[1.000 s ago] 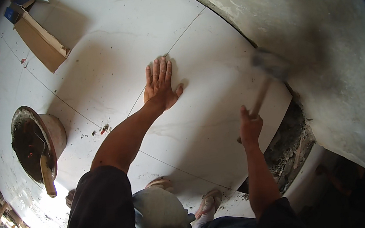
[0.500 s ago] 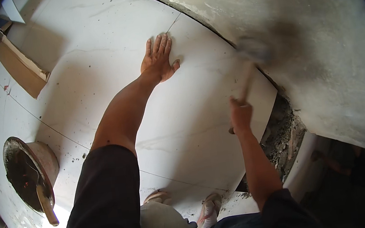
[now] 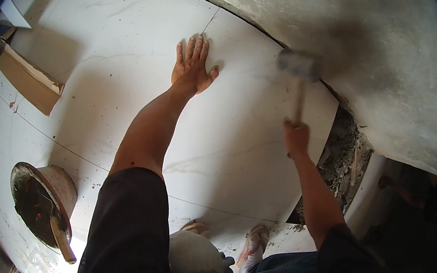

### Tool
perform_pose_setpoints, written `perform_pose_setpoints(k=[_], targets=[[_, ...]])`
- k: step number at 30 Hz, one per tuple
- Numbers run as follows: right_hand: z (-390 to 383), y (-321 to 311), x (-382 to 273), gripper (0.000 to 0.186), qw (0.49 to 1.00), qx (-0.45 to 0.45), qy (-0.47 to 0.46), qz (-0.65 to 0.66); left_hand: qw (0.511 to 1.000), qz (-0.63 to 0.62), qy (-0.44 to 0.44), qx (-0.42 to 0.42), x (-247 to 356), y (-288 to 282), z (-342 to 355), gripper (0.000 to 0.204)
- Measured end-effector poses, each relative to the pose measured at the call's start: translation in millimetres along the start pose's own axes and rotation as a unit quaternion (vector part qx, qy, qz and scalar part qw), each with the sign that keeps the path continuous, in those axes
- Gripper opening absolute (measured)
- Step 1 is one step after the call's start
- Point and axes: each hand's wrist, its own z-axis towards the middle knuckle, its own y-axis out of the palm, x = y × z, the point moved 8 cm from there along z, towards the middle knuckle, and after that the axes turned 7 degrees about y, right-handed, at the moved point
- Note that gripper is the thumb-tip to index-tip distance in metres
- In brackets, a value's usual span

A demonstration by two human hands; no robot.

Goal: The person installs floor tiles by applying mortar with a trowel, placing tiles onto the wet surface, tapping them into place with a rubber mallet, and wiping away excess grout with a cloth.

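My left hand (image 3: 194, 67) lies flat with fingers spread on a large white marbled floor tile (image 3: 229, 135), beside a thin joint line near the wall. In my right hand (image 3: 297, 138) is the wooden handle of a mallet (image 3: 302, 65). The fist is closed round the grip. Its dark, blocky head is blurred by motion and appears over the tile's edge along the wall; whether it touches the tile I cannot tell.
A grey wall (image 3: 392, 75) rises at the right. Rough mortar (image 3: 345, 144) shows past the tile's right edge. At left stand a mortar bucket (image 3: 59, 188) with a wooden-handled tool (image 3: 62, 240) and a cardboard piece (image 3: 29, 81). Another person's arm (image 3: 402, 193) shows dimly at lower right.
The mallet head, more smeared before, now appears slightly lower and left. My right hand has shifted a little right and down. The left hand stays flat on the tile; the view has shifted slightly.
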Motion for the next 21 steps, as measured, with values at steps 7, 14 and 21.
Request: perform_pose_setpoints(k=[7,14,21], targets=[[-9,14,14,0.036,1.0,0.024,0.004,0.002,1.0,0.01,0.0,-0.001,-1,0,1,0.074],[-16,37,40,0.035,0.994,-0.033,0.105,0.022,1.0,0.015,-0.004,-0.005,-2,0,1,0.074],[-1,17,46,0.036,0.979,0.176,-0.085,-0.064,1.0,0.003,0.009,0.02,6,-5,7,0.076]])
